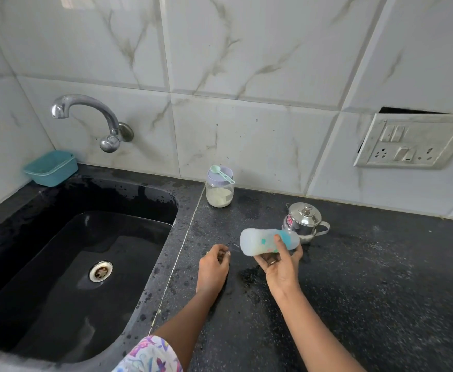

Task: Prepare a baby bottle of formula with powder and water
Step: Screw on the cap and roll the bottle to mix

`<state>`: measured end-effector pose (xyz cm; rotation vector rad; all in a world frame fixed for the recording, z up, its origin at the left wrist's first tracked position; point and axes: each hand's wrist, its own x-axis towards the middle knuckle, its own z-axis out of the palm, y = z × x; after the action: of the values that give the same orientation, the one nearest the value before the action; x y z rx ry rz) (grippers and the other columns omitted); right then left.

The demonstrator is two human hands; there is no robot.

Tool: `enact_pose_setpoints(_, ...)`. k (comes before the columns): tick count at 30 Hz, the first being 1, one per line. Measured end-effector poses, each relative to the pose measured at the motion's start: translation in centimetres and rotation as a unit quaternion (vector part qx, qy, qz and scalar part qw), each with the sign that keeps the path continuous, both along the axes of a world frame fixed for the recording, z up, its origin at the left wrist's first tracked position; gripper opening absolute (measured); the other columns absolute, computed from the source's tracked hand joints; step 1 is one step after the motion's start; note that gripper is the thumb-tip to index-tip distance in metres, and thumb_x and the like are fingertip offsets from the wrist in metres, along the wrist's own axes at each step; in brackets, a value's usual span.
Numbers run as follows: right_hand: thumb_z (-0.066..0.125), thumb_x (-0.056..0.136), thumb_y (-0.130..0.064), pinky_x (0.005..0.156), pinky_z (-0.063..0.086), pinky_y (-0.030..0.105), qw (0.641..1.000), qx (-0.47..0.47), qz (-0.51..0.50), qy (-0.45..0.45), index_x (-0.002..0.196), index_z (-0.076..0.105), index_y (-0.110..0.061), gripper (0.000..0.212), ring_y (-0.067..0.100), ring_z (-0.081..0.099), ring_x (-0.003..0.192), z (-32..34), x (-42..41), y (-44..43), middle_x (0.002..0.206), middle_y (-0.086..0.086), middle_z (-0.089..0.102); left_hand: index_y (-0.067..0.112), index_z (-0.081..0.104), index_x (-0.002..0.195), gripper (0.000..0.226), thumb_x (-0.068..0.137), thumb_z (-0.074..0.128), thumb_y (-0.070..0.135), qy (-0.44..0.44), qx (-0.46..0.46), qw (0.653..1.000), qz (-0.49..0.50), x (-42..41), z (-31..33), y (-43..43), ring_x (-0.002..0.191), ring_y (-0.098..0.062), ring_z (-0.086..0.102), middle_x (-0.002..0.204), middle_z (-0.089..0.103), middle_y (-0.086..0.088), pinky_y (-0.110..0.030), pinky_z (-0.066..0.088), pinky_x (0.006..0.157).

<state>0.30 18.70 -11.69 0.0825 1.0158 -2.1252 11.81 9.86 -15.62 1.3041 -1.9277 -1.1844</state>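
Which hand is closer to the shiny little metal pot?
The right hand. It holds the baby bottle tipped sideways just in front of the metal pot. The left hand rests on the counter, farther left, toward the sink.

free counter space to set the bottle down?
Bare counter right of the right hand, below the steel pot; also between powder jar and pot. Crowded around both hands, left hand near sink edge.

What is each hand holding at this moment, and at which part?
The right hand holds the translucent plastic baby bottle, tilted sideways, around its teal-capped end. The left hand is loosely curled; nothing visible in it.
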Motion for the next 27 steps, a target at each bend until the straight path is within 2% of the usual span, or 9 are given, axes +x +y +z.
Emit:
enact_pose_setpoints(1, 0.062, 0.086, -0.006, 0.065, 0.058, 0.048, 1.0, 0.005, 0.009, 0.008, 0.135, 0.034, -0.034, 0.063, 0.031, 0.053, 0.115, 0.0, 0.01, 0.0, 0.133, 0.01, 0.048, 0.016, 0.061, 0.104, 0.015, 0.093, 0.054, 0.024, 0.0, 0.001, 1.0, 0.0, 0.01, 0.04, 0.04, 0.081, -0.011, 0.059, 0.088, 0.065, 0.003, -0.021, 0.043, 0.07)
enact_pose_setpoints(4, 0.065, 0.082, 0.0, 0.072, 0.056, 0.055, 0.989, 0.053, 0.077, 0.115, 0.13, 0.036, -0.037, 0.066, 0.028, 0.055, 0.114, 0.1, 0.14, 0.33, 0.129, 0.007, 0.049, 0.015, 0.061, 0.105, 0.016, 0.092, 0.055, 0.021, -0.007, 0.003, 1.0, -0.003, 0.0, 0.02, 0.08, 0.084, -0.012, 0.06, 0.091, 0.066, 0.001, -0.021, 0.043, 0.071)
enact_pose_setpoints(5, 0.065, 0.082, 0.0, 0.072, 0.056, 0.055, 0.988, 0.058, 0.078, 0.12, 0.129, 0.036, -0.037, 0.067, 0.028, 0.054, 0.115, 0.1, 0.22, 0.37, 0.128, 0.007, 0.049, 0.015, 0.061, 0.105, 0.016, 0.092, 0.055, 0.021, -0.008, 0.004, 1.0, -0.003, 0.04, -0.01, 0.1, 0.084, -0.012, 0.06, 0.092, 0.066, 0.001, -0.021, 0.043, 0.071)
enact_pose_setpoints(9, 0.06, 0.087, -0.005, 0.062, 0.059, 0.045, 0.999, 0.015, 0.014, 0.031, 0.13, 0.035, -0.029, 0.056, 0.03, 0.054, 0.114, -0.05, 0.62, 0.01, 0.121, 0.005, 0.052, 0.015, 0.062, 0.104, 0.015, 0.093, 0.054, 0.022, -0.003, 0.002, 1.0, 0.0, 0.04, 0.01, 0.06, 0.083, -0.012, 0.06, 0.089, 0.066, 0.001, -0.021, 0.044, 0.071)
enact_pose_setpoints(14, 0.063, 0.083, 0.003, 0.072, 0.056, 0.051, 0.985, 0.056, 0.099, 0.13, 0.13, 0.034, -0.033, 0.066, 0.023, 0.061, 0.102, 0.34, 0.89, 0.52, 0.114, 0.005, 0.059, 0.016, 0.062, 0.101, 0.012, 0.09, 0.056, 0.018, -0.001, 0.005, 1.0, -0.009, 0.15, -0.11, 0.07, 0.082, -0.012, 0.061, 0.09, 0.067, 0.002, -0.025, 0.048, 0.068)
enact_pose_setpoints(17, 0.062, 0.086, -0.003, 0.065, 0.058, 0.047, 0.998, 0.025, 0.025, 0.055, 0.135, 0.034, -0.029, 0.062, 0.025, 0.057, 0.107, 0.0, 0.45, 0.3, 0.127, 0.008, 0.051, 0.015, 0.061, 0.102, 0.014, 0.092, 0.054, 0.021, -0.004, -0.003, 1.0, -0.003, 0.06, -0.07, 0.01, 0.082, -0.012, 0.06, 0.088, 0.066, 0.002, -0.022, 0.044, 0.07)
enact_pose_setpoints(19, 0.061, 0.087, -0.005, 0.064, 0.059, 0.046, 0.999, 0.021, 0.013, 0.04, 0.137, 0.033, -0.029, 0.062, 0.026, 0.057, 0.108, -0.12, 0.23, 0.12, 0.132, 0.01, 0.048, 0.015, 0.061, 0.103, 0.014, 0.093, 0.054, 0.022, -0.003, -0.003, 1.0, -0.004, 0.02, -0.03, 0.06, 0.082, -0.012, 0.06, 0.087, 0.065, 0.002, -0.022, 0.044, 0.071)
enact_pose_setpoints(23, 0.063, 0.084, 0.0, 0.064, 0.057, 0.047, 0.992, 0.047, 0.063, 0.098, 0.136, 0.034, -0.032, 0.068, 0.029, 0.056, 0.112, 0.0, 0.14, 0.39, 0.127, 0.01, 0.051, 0.016, 0.061, 0.103, 0.014, 0.092, 0.054, 0.022, -0.008, -0.002, 1.0, -0.003, 0.06, -0.16, 0.0, 0.083, -0.011, 0.06, 0.091, 0.067, 0.001, -0.021, 0.043, 0.07)
enact_pose_setpoints(27, 0.061, 0.087, -0.006, 0.068, 0.059, 0.049, 1.0, 0.019, 0.001, 0.019, 0.138, 0.032, -0.028, 0.063, 0.027, 0.058, 0.108, -0.4, 0.03, 0.22, 0.122, 0.008, 0.053, 0.016, 0.061, 0.102, 0.014, 0.093, 0.054, 0.023, -0.006, 0.0, 1.0, -0.003, 0.02, -0.08, 0.02, 0.081, -0.011, 0.059, 0.087, 0.065, 0.003, -0.021, 0.043, 0.07)
